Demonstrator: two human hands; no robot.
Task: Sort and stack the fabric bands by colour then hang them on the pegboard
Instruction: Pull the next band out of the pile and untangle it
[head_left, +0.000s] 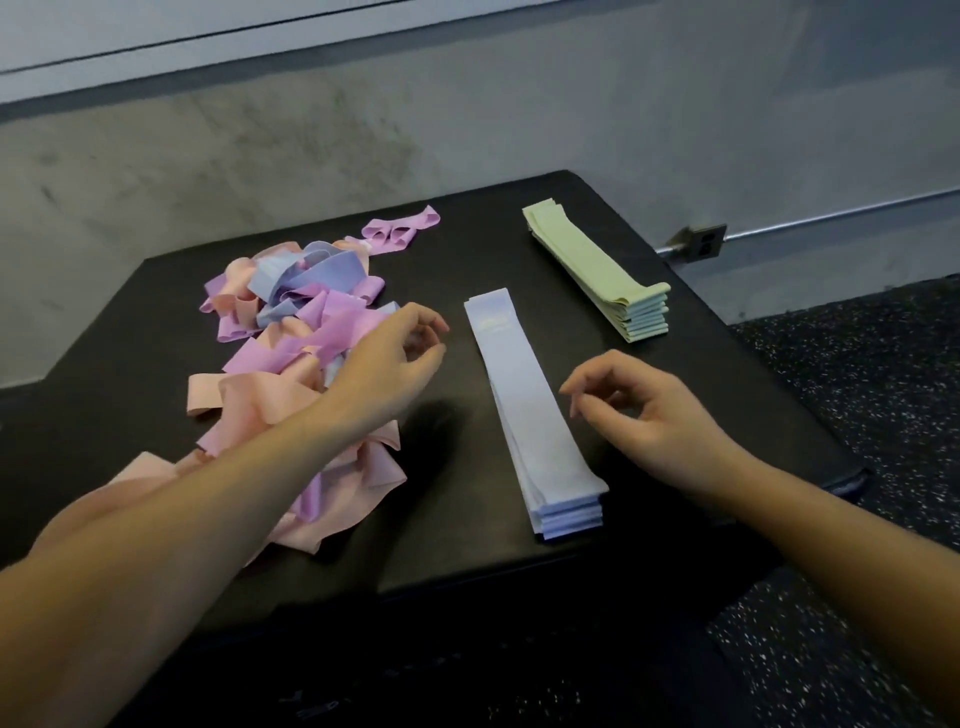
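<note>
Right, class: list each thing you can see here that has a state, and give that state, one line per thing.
green stack: neatly stacked, flat, far right of table.
blue stack: neatly stacked, flat, between the hands.
mixed pile: unsorted tangle of pink, purple and blue bands.
purple band: loose, lying apart behind the pile.
left hand: fingers loosely curled, holding nothing, over the pile's edge.
right hand: fingers loosely curled, holding nothing, beside the blue stack.

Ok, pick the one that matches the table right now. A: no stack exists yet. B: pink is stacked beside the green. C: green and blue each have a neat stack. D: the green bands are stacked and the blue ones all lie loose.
C: the green stack lies at the far right of the table, the blue stack lies between the hands, and pink and purple remain in the loose pile.
</note>
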